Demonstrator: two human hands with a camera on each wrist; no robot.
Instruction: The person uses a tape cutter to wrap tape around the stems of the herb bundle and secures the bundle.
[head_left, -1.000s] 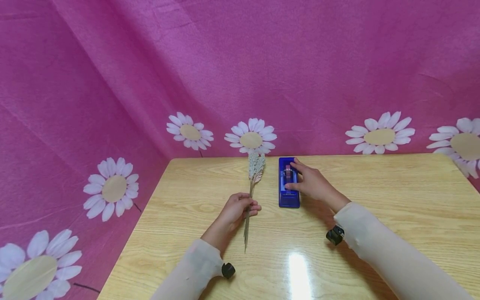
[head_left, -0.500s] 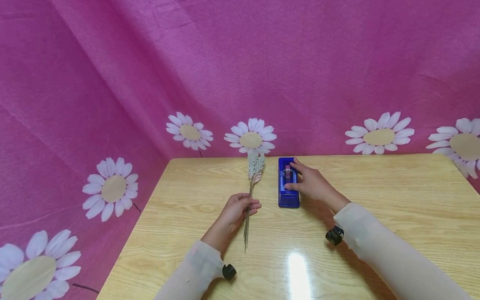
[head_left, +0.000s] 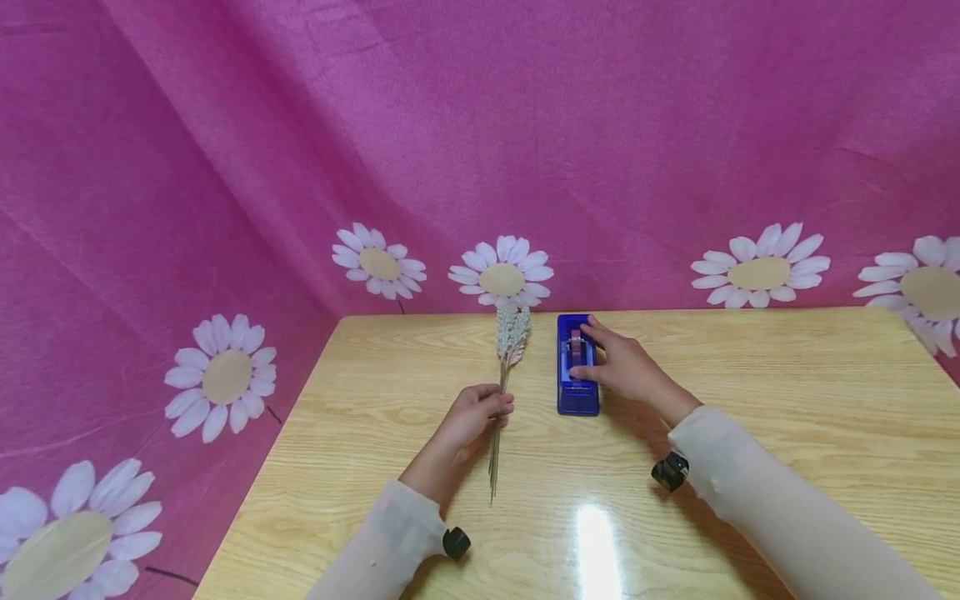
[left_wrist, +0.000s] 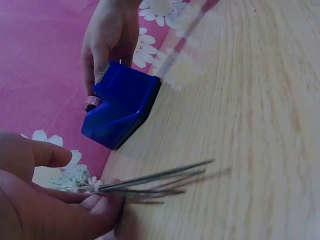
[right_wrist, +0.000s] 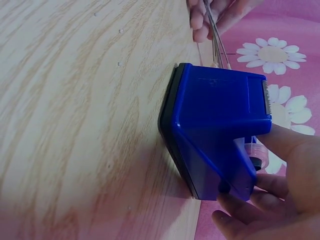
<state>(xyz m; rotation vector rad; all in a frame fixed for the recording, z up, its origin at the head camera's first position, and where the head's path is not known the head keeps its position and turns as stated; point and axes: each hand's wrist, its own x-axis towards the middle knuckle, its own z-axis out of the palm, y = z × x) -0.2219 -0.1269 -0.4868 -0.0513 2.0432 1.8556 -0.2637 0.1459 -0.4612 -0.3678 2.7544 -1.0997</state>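
Observation:
My left hand (head_left: 471, 417) holds a thin bunch of dried flowers (head_left: 513, 333) by its stems. The pale heads point to the back of the table, and the bare stem ends (left_wrist: 170, 175) stick out past my fingers in the left wrist view. To the right stands a blue tape dispenser (head_left: 578, 403), upright on the table. My right hand (head_left: 630, 362) grips its right side, thumb and fingers around the pink tape roll (right_wrist: 257, 154). The metal cutting teeth (right_wrist: 266, 97) show in the right wrist view. A small gap separates the flowers from the dispenser.
The wooden table (head_left: 787, 400) carries a bright light reflection (head_left: 597, 550) near the front. A magenta cloth (head_left: 600, 150) with printed daisies hangs behind the table and along its left side. Each wrist wears a small black camera (head_left: 456, 543).
The left hand's fingertips have drawn in slightly to the left around the stems. My right hand and the tape dispenser stay in place.

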